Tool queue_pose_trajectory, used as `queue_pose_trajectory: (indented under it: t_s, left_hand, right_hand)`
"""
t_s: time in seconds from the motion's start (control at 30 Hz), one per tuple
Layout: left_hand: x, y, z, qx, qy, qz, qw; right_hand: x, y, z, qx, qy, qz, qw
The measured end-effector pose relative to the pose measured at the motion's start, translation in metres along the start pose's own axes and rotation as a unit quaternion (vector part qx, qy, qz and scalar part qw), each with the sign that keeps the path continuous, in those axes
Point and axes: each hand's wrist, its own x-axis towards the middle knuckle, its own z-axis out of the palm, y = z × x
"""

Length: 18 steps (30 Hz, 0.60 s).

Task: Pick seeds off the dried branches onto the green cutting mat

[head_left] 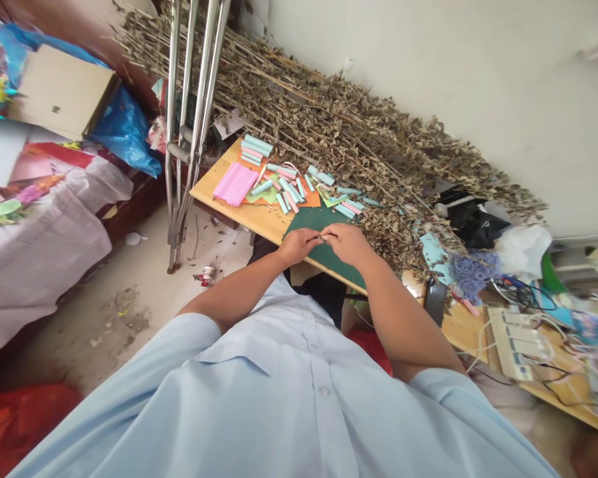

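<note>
Over a dark green mat at the table's front edge, my left hand and my right hand meet fingertip to fingertip. Both are closed in a pinch on something small between them, too small to name. Just beyond them lie several short pale-blue and pink paper rolls, loosely scattered. Pink folded paper rests to their left, and orange paper shows underneath.
Dried leafy stalks are heaped along the wall behind the wooden table. Metal crutches stand at its left end. To the right are a black phone-like object, blue-purple yarn and a power strip with cables.
</note>
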Motion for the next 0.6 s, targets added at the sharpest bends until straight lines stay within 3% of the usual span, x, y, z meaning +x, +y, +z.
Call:
queue_pose_trajectory:
  t_s: [0.6]
  left_hand:
    - [-0.0027,0.0033,0.0003,-0.018,0.001,-0.008,1.0]
  right_hand:
    - [0.0074,-0.0042,0.0023,-0.101,-0.019,0.055,0.993]
